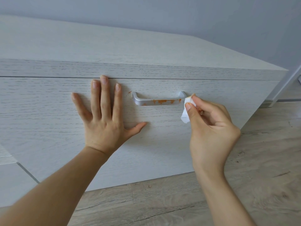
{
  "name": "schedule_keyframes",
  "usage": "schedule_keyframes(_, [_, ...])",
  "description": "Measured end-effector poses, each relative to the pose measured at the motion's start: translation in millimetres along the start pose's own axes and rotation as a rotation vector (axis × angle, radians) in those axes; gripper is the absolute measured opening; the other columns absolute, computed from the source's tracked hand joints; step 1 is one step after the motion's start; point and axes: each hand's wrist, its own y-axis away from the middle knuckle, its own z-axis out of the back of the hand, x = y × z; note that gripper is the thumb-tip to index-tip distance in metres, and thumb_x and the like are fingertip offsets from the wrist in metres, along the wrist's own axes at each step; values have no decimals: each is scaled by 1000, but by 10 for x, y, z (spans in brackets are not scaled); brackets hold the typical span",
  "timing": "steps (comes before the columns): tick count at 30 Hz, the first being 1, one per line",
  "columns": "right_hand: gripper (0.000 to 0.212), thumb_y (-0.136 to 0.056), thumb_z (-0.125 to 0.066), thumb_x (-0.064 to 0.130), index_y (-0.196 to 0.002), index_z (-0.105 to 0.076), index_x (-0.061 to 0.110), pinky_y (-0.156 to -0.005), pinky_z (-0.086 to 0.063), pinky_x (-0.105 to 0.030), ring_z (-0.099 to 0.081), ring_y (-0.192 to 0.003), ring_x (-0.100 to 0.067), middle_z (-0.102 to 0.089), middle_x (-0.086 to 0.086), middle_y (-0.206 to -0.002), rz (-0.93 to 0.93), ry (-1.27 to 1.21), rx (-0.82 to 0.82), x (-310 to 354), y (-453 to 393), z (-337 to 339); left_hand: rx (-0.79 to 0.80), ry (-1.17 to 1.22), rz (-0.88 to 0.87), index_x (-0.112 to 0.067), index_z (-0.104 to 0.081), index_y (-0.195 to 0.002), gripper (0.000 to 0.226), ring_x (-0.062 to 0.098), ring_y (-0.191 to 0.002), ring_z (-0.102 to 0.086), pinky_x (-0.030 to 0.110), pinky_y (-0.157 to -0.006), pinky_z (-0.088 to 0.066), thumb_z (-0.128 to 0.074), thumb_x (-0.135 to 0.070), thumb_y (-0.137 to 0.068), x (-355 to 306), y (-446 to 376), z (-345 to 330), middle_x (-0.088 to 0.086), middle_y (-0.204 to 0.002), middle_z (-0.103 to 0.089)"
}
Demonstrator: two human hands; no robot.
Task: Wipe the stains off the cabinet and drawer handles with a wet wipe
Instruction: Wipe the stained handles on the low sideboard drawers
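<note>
1. Pressing flat against the drawer front (48,115), the left hand (104,121) lies with its fingers (104,95) straight and spread wide, thumb out to the right; it holds nothing. The middle fingertip reaches the seam under the cabinet top (81,44).
2. A small orange smear (129,92) sits on the drawer front, between the left hand and the handle.
3. The silver drawer handle (143,101) is mounted level; orange stains (162,101) run along the right half of its bar.
4. The wet wipe (185,114), white and crumpled, touches the right end of the handle. Orange marks show on it near the fingertips.
5. The right hand (211,128) pinches the wipe between thumb and curled fingers (200,101).
6. Wood-look floor (260,160) lies below and right of the cabinet.
</note>
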Motion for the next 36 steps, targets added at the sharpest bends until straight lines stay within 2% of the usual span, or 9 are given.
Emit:
schedule_keyframes(7, [24, -81, -71, 8, -98, -67, 24, -72, -45, -10, -61, -76, 7, -64, 10, -87, 51, 83, 15, 60, -8, -42, 2, -3, 1, 1, -24, -143, 108, 38, -137, -13, 66, -105, -7, -49, -81, -77, -6, 0, -4, 26, -144, -22])
schedule_keyframes(10, [21, -82, -70, 12, -101, -67, 23, -71, -44, -11, -59, -73, 7, -64, 6, -86, 55, 123, 10, 70, -14, -47, -2, -7, 0, 1, -24, -143, 109, 37, -138, -13, 65, -105, -7, -49, -81, -76, -7, 6, -7, 26, -144, -22])
schedule_keyframes(18, [16, -84, -69, 7, -98, -72, 12, -71, -43, -7, -54, -70, 14, -62, 1, -85, 153, 275, 47, 105, -2, -46, -2, -1, 2, 1, -24, -143, 108, 37, -138, -12, 64, -106, -6, -49, -80, -77, -8, 3, -2, 26, -144, -22])
schedule_keyframes(20, [16, -84, -69, 6, -99, -72, 9, -71, -41, -5, -54, -71, 13, -62, -1, -85, 173, 295, 45, 110, 4, -58, -2, -5, 1, 1, -24, -143, 109, 37, -138, -12, 64, -106, -6, -50, -80, -76, -7, 4, -6, 26, -144, -22])
schedule_keyframes(22, [16, -83, -69, 2, -98, -72, 5, -72, -41, -3, -57, -74, 4, -62, -4, -85, 221, 321, 47, 122, 10, -68, 0, -4, -2, 1, -24, -143, 109, 37, -138, -12, 64, -106, -5, -50, -80, -76, -5, 0, -4, 26, -144, -22])
schedule_keyframes(25, [16, -83, -69, 1, -98, -72, 4, -74, -44, -7, -58, -76, -6, -65, -8, -87, 266, 341, 67, 118, 21, -52, 1, 2, -2, 1, -24, -143, 108, 36, -138, -11, 64, -106, -5, -49, -80, -77, -2, -1, 3, 25, -144, -22])
schedule_keyframes(30, [16, -84, -68, 0, -99, -72, 5, -75, -43, -6, -57, -76, -6, -65, -7, -89, 276, 360, 57, 117, 42, -34, -2, 6, -3, 1, -24, -143, 107, 36, -138, -12, 63, -106, -4, -49, -79, -77, -3, -6, 2, 25, -144, -22])
schedule_keyframes(36, [15, -81, -70, -1, -96, -72, 3, -73, -38, 2, -54, -74, -3, -66, -11, -85, 294, 364, 74, 139, 53, -93, -6, 9, -1, 1, -24, -143, 107, 35, -138, -12, 63, -108, -4, -49, -80, -77, -4, 1, -7, 24, -144, -23])
